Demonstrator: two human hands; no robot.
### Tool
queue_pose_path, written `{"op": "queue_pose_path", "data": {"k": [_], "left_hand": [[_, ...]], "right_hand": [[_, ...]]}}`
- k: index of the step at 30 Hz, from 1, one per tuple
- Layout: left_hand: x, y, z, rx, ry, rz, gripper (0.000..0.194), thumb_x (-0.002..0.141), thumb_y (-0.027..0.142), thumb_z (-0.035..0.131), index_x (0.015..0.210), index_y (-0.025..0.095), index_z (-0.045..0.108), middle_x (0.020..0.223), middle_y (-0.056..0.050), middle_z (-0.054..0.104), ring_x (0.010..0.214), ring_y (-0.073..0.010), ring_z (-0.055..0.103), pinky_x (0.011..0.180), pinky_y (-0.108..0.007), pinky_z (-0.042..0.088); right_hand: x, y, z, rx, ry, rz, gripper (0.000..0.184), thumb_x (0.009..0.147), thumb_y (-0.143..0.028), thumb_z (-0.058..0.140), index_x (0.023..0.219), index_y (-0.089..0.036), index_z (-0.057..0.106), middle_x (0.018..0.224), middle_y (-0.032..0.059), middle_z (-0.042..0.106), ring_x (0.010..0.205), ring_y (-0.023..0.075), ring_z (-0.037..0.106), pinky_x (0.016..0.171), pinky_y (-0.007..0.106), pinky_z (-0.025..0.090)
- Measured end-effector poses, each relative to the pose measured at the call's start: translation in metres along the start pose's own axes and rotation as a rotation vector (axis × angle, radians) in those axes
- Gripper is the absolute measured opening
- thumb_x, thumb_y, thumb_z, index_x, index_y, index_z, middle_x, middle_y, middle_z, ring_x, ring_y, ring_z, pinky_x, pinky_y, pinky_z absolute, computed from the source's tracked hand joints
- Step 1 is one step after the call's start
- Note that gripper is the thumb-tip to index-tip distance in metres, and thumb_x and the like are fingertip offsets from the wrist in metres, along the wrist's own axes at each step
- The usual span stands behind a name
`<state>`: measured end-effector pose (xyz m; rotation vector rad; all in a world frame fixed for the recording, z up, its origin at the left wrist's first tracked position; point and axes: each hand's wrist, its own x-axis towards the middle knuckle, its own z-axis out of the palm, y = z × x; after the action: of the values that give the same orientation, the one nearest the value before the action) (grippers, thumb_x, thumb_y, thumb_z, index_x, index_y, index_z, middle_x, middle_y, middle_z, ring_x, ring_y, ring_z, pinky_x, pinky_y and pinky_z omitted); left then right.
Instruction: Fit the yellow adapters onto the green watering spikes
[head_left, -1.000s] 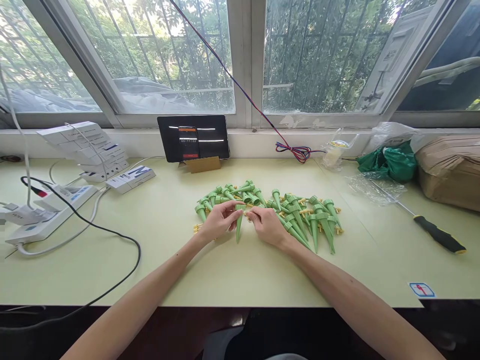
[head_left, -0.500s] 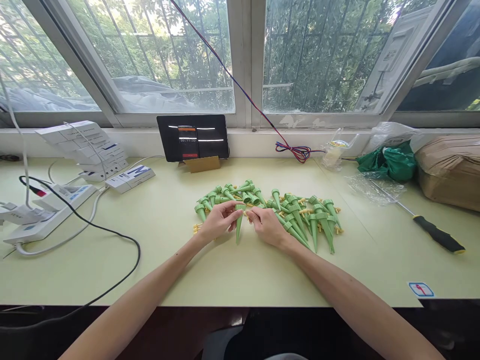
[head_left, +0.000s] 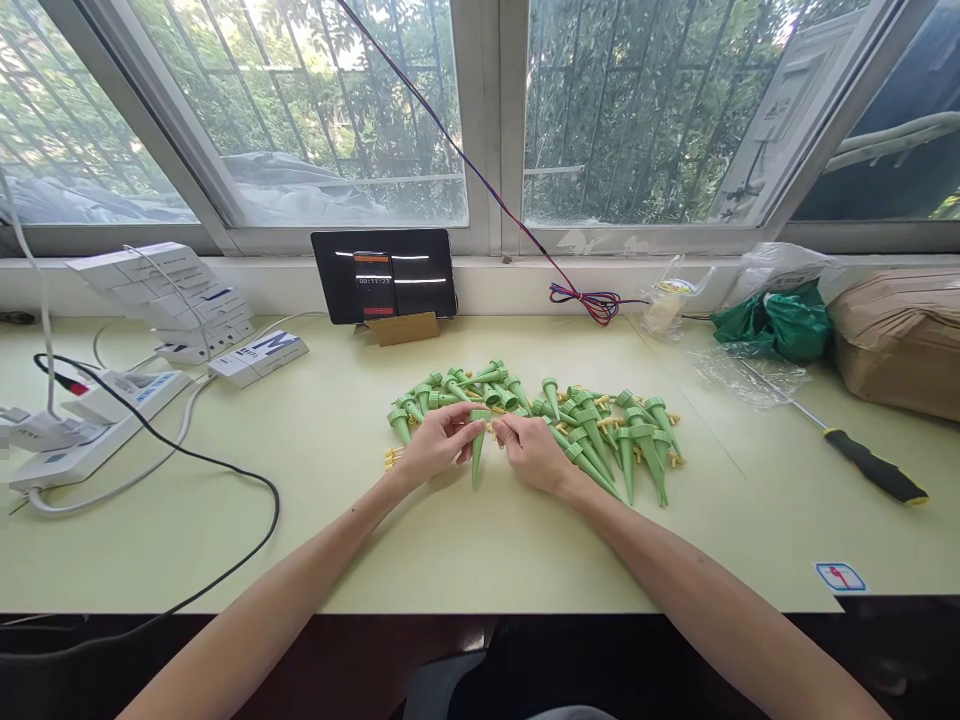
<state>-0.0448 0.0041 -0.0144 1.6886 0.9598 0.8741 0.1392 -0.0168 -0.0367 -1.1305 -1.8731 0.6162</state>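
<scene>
My left hand is closed on a green plant watering spike, holding it by its capped top with the tapered tip pointing down. Close by on the right, my right hand pinches a small yellow valve against the side of the spike's cap. Fingers cover most of the valve, so I cannot tell how far it sits in the cap. Behind my hands lies a heap of green spikes. More spikes with yellow valves are piled beside my right hand. Some loose yellow valves lie left of my left hand.
A tablet showing a timer leans on a cardboard stand at the back. White boxes and a power strip with cables are on the left. A screwdriver, a green bag and a cardboard box lie right.
Both hands keep almost the same place and grip on the spike and valve. The whole view has shifted very slightly, and the timer reads one second more.
</scene>
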Motion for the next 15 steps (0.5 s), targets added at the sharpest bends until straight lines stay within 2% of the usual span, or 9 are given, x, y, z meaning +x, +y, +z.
{"op": "queue_pose_path", "data": {"k": [7,10,15], "left_hand": [[-0.0009,0.0038,-0.0002,-0.005,-0.005,-0.004,0.042,0.085,0.046,0.066,0.112,0.014,0.066,0.057,0.005,0.051,0.045,-0.0103,0.050,0.045,-0.023,0.042],[-0.0002,0.0026,-0.0006,-0.020,-0.006,-0.002,0.041,0.085,0.045,0.067,0.112,0.014,0.066,0.057,0.005,0.051,0.044,-0.0101,0.049,0.044,-0.023,0.042],[0.0007,-0.0038,-0.0002,0.037,-0.002,0.001,0.041,0.086,0.042,0.065,0.115,0.013,0.065,0.056,0.005,0.053,0.043,-0.0102,0.049,0.044,-0.023,0.042]], "right_hand": [[-0.0006,-0.0009,-0.0023,0.018,0.007,-0.053,0.027,0.097,-0.025,0.047,0.071,-0.019,0.053,0.064,-0.0007,0.056,0.059,0.0129,0.047,0.061,0.025,0.034],[-0.0012,0.0007,-0.0006,0.003,0.006,-0.036,0.031,0.099,-0.028,0.042,0.070,-0.020,0.049,0.063,-0.0010,0.053,0.056,0.0127,0.044,0.059,0.026,0.032],[-0.0001,0.0029,-0.0004,0.024,-0.066,-0.005,0.037,0.101,-0.030,0.037,0.066,-0.021,0.042,0.060,-0.0016,0.049,0.055,0.0127,0.042,0.057,0.026,0.031]]}}
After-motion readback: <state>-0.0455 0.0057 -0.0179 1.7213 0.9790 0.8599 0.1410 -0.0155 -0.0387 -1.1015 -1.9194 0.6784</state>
